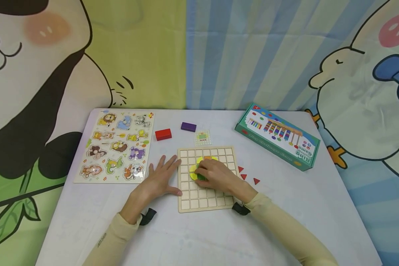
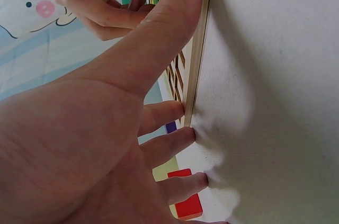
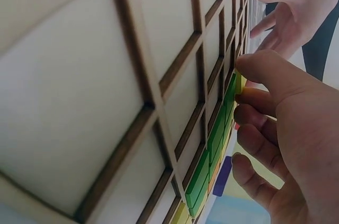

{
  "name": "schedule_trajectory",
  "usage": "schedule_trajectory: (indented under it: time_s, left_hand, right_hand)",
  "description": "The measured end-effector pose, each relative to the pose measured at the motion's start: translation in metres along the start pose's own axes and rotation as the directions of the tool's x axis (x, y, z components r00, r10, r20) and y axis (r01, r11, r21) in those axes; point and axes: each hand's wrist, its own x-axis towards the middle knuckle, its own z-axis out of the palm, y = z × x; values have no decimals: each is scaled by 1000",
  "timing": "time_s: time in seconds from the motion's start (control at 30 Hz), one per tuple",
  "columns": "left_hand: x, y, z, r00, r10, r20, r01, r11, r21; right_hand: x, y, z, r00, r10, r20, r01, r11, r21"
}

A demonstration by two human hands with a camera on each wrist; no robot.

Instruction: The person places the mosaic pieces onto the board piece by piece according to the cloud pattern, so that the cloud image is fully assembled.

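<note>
A wooden grid board [image 1: 206,199] lies in the middle of the table. My left hand [image 1: 166,175] rests flat and open on the cloth, its fingertips [image 2: 185,135] and thumb against the board's left edge [image 2: 197,60]. My right hand [image 1: 201,173] sits on the board over a cluster of yellow [image 1: 193,173], orange and green pieces. In the right wrist view its thumb and curled fingers [image 3: 249,115] pinch a green piece [image 3: 214,139] lying in the grid cells. The rest of the cluster is hidden under the hand.
A red block [image 1: 163,134], a purple block [image 1: 188,126] and a small pattern card [image 1: 203,137] lie behind the board. Three red triangles [image 1: 243,176] lie at its right. An animal peg puzzle [image 1: 116,146] sits left, a green game box [image 1: 277,135] back right.
</note>
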Motion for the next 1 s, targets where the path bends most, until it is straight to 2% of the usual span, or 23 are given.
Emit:
schedule_trajectory:
  time_s: [1.0]
  left_hand:
    - [0,0,0,1000,-5,-4,5,1000,-5]
  right_hand:
    - [1,1,1,999,-2,-42,3,1000,17]
